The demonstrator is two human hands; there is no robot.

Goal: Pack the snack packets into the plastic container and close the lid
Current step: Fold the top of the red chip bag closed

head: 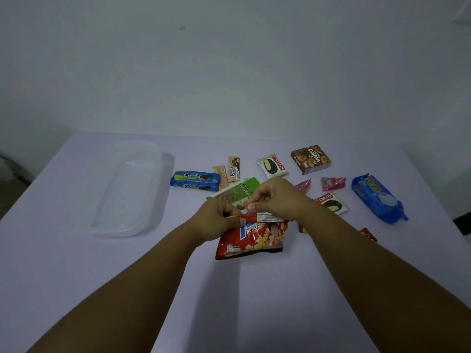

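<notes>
L hand (219, 220) + R hand (272, 197) both pinched on top seam of chip bag (252, 240), mid-table. Bag prob light, puffy, crinkly, crushable; grip seam, not belly. Container (127, 192) left, empty.

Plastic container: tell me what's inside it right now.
Nothing shows inside the clear plastic container; the table shows through its base. All packets lie outside it, and both the left hand and right hand grip the red potato snack bag.
</notes>
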